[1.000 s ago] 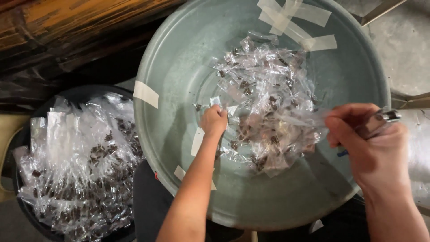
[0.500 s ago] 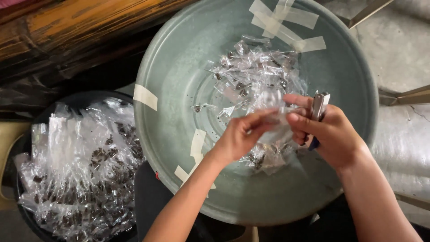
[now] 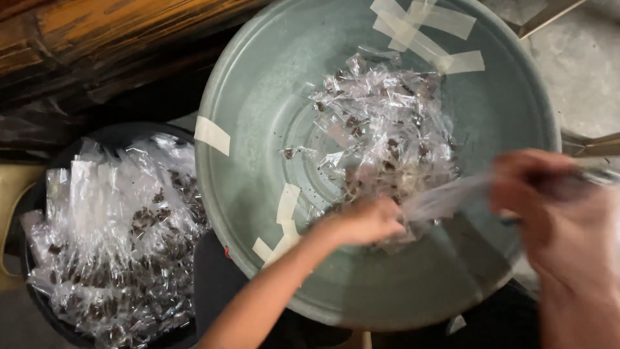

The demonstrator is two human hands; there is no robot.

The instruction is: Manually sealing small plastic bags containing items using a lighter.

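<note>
Left hand [image 3: 365,221] reaches into the grey-green basin [image 3: 258,97], fingers closed on one end of a clear plastic packet [image 3: 442,197]. Right hand [image 3: 555,213] is motion-blurred; it appears to grip a metal tool, possibly a stapler. Clear packets with dark contents [image 3: 387,129] pile in the basin. Filled packets [image 3: 110,232] occupy the black tub at left.

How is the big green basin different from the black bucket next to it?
The green basin is wide and shallow; the black bucket looks smaller across. The basin holds a loose pile of clear packets with bare bottom showing, and both hands are over it; the bucket is heaped full of packets, untouched. The basin has pale tape strips; the bucket shows none. Both hold clear packets with dark bits inside.
</note>
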